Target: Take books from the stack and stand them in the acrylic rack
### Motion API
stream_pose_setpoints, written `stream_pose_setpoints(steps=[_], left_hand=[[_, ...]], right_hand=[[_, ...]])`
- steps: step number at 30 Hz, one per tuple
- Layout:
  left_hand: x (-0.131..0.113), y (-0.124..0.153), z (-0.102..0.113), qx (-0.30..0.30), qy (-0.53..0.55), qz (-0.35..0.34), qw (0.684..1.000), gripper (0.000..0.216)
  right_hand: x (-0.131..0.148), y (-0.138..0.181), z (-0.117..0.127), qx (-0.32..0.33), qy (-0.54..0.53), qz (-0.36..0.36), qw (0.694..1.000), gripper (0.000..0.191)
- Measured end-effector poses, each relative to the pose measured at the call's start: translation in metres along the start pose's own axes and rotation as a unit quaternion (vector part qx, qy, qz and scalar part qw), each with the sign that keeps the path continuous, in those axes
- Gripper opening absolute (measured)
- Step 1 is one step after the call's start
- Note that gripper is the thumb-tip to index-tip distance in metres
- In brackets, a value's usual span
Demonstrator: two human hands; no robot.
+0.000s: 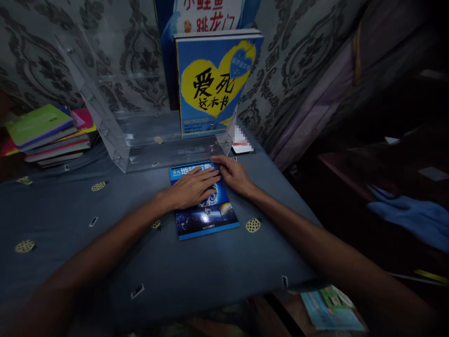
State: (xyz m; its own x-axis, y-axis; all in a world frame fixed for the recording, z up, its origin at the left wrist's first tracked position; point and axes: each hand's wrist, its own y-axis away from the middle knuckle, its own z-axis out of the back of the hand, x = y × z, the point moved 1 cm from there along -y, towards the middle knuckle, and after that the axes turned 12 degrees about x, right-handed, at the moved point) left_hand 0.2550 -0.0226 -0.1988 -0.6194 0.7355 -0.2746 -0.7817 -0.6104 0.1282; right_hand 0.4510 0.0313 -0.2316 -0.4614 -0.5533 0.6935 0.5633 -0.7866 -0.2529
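A blue book (206, 220) with a glossy cover and white Chinese title lies flat on the cloth-covered table. My left hand (194, 187) rests palm down across its upper half, fingers stretched out and hiding part of the title. At the book's top right corner is my right hand (235, 177), turned on its side, with its index finger stretched along the corner and its thumb apart. Just behind the book stands a clear acrylic rack (119, 157). On the rack's right side, a blue book with a yellow heart (206, 89) leans upright before a taller blue book (210, 14).
A stack of books (52, 135) lies at the table's left. Beyond the rack's right end is a partly blurred white item (242, 142). Patterned wallpaper (140, 51) rises behind. Off the table's right are a blue cloth (414, 217) and, lower down, a colourful book (331, 309).
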Motion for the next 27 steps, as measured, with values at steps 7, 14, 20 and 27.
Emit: stream_pose_setpoints(steps=[7, 14, 20, 27], left_hand=[[-0.014, 0.005, -0.003, 0.012, 0.007, -0.035, 0.999, 0.046], [-0.036, 0.013, -0.002, 0.03, 0.013, -0.075, 0.997, 0.046], [-0.059, 0.023, -0.007, 0.056, 0.007, -0.132, 0.99, 0.044], [-0.07, 0.029, -0.009, 0.064, 0.017, -0.155, 0.986, 0.044]], right_hand=[[0.0, 0.0, 0.0, 0.0, 0.007, -0.003, 1.0, 0.045], [0.003, 0.002, 0.0, 0.0, -0.005, -0.007, 1.0, 0.045], [0.002, 0.002, 0.0, 0.002, -0.007, -0.013, 1.0, 0.044], [0.006, 0.003, 0.001, -0.002, 0.019, -0.011, 1.0, 0.039]])
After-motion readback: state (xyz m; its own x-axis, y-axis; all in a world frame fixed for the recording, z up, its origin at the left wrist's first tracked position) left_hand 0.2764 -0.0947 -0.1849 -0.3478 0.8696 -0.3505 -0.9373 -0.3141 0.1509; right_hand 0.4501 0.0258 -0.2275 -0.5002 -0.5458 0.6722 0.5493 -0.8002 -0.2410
